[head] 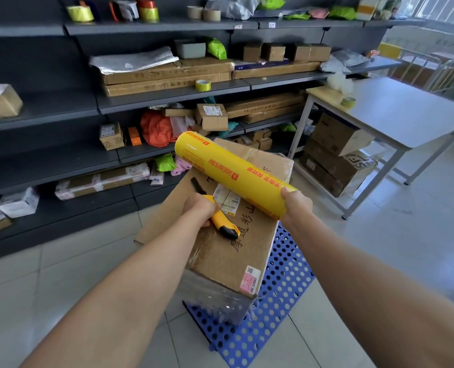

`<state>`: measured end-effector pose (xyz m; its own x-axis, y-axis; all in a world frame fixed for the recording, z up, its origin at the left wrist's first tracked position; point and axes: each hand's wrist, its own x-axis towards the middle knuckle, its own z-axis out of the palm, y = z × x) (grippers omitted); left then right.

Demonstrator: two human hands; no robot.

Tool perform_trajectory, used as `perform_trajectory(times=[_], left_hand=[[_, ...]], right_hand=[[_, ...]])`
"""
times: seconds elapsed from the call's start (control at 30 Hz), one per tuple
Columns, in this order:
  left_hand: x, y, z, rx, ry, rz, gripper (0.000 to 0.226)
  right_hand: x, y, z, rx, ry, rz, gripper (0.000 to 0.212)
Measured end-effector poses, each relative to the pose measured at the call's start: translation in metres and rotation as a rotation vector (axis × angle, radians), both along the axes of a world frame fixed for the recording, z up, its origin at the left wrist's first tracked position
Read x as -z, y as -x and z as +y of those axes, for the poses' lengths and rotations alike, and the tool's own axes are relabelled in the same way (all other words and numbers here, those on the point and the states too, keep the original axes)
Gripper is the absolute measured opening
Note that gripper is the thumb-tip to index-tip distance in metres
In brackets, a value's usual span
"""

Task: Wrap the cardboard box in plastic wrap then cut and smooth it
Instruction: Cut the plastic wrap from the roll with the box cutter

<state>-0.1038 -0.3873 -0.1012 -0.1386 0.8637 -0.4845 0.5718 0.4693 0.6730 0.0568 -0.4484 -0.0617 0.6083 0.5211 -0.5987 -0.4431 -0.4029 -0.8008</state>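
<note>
A large cardboard box (220,251) with black characters and labels stands on a blue perforated pallet (281,296); clear plastic wrap covers its near sides. My right hand (296,204) grips the near end of a yellow roll of plastic wrap (228,171), held slanted just above the box top. My left hand (200,209) holds a yellow and black utility knife (224,223) over the box top, its blade end pointing away from me toward the far left.
Dark shelving (114,102) full of parcels, tape rolls and flat cartons runs along the left and back. A grey table (406,112) stands at the right with stacked cartons (334,155) under it. Tiled floor surrounds the pallet.
</note>
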Motion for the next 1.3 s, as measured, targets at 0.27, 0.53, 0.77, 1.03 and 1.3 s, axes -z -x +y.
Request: perform_trajectory(times=[0.27, 0.53, 0.77, 1.03, 1.3], left_hand=[[0.0, 0.006, -0.004, 0.106, -0.099, 0.202, 0.048], [-0.011, 0.007, -0.004, 0.235, -0.304, 0.297, 0.033], [-0.025, 0.003, -0.011, 0.544, -0.493, 0.302, 0.016], [-0.051, 0.023, -0.014, 0.933, -0.514, 0.478, 0.024], [-0.05, 0.046, -0.02, 1.019, -0.538, 0.507, 0.029]], right_hand=[[0.004, 0.003, -0.006, -0.218, 0.12, -0.161, 0.053], [0.001, 0.003, -0.018, -0.39, 0.207, -0.388, 0.03], [-0.007, 0.002, -0.024, -0.479, 0.342, -1.243, 0.043], [-0.025, 0.025, -0.018, -1.143, 0.258, -1.828, 0.049], [-0.035, 0.037, -0.019, -1.261, 0.299, -1.872, 0.051]])
